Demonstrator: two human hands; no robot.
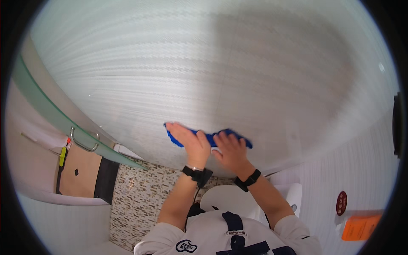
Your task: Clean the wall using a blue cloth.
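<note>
Both my hands press a blue cloth against the pale, faintly ribbed wall in front of me. My left hand lies over the cloth's left part, its fingers stretched up and to the left. To the right, my right hand rests on the bunched right part with fingers spread, slightly blurred. The cloth sticks out beyond the fingers at both ends. A black band sits on each wrist.
A glass door with a metal handle stands at the left. Behind my arms is a white toilet on a mosaic-patterned floor. An orange item and a dark red oval sign are on the right wall.
</note>
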